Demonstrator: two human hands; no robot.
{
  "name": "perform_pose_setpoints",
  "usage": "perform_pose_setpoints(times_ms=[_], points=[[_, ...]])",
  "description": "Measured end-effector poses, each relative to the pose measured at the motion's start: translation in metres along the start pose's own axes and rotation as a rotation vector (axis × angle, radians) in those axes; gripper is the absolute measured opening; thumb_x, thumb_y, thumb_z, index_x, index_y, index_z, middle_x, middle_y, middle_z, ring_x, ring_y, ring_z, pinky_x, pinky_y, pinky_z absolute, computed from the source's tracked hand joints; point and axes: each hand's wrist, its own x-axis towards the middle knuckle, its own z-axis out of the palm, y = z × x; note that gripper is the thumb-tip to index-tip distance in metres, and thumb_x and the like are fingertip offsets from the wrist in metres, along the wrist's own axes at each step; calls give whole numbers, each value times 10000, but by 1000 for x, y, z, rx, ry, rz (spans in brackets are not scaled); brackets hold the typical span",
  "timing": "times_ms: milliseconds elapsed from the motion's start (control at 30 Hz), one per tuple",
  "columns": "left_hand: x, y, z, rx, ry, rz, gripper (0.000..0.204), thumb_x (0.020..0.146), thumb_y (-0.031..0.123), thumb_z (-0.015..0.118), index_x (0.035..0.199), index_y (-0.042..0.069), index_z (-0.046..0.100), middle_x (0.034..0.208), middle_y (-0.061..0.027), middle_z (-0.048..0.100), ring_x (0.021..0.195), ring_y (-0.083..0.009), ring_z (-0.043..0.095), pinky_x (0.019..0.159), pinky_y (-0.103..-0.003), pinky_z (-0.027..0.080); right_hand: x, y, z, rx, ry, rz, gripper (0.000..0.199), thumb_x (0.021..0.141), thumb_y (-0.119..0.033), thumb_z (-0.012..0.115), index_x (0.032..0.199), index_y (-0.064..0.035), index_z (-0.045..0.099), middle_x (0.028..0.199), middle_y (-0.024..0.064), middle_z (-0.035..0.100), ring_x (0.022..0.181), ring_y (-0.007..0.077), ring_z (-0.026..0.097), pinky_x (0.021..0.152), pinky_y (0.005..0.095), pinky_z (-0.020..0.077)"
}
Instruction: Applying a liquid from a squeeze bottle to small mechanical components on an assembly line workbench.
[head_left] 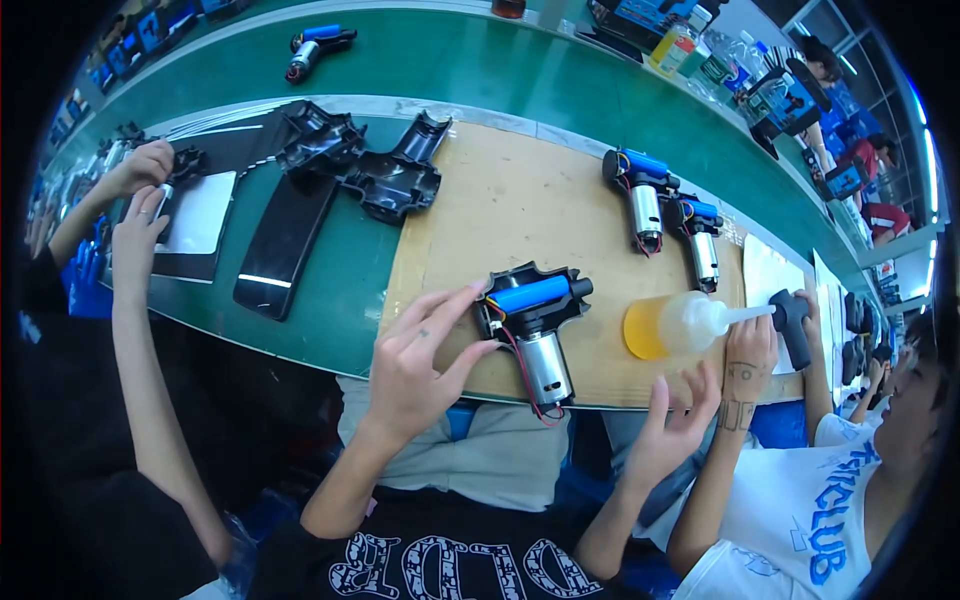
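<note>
A black massage gun half shell (497,324) lies near the table's front edge. It holds a blue battery (530,294) and a silver motor (545,368) with red wires. My left hand (420,350) pinches the shell's left edge between thumb and fingers. Below a squeeze bottle of yellow liquid (650,328), my right hand (675,430) hangs apart from everything, its fingers spread and slightly curled. The bottle lies on its side with its white nozzle pointing right, next to a co-worker's wrist.
Two similar assemblies (646,205) (703,245) rest at the board's far right; another assembly (315,48) lies farther back. Empty black shells (395,180) and a black phone (285,245) are at left. Co-workers' hands (140,225) (752,345) work on both sides, the right one with a dark T-shaped part (792,325).
</note>
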Motion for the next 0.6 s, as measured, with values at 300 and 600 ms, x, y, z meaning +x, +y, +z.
perform_pose_setpoints(times_ms=[300, 600], points=[[-4, -2, 9, -54, -2, -25, 529, 759, -50, 794, 1256, -31, 617, 1222, -181, 691, 1122, -323, 689, 962, -366, 538, 11, -68, 84, 68, -465, -670, 244, 766, 39, 776, 995, -18, 718, 901, 110, 668, 826, 281, 667, 742, 361, 542], [-1, -4, 9, -29, -3, -6, 482, 737, 20, 833, 1190, 26, 671, 1154, -154, 715, 1044, -310, 690, 872, -386, 571, 2, -60, 92, 2, -420, -805, 242, 735, 66, 763, 960, 1, 706, 886, 99, 632, 755, 257, 635, 633, 343, 531]])
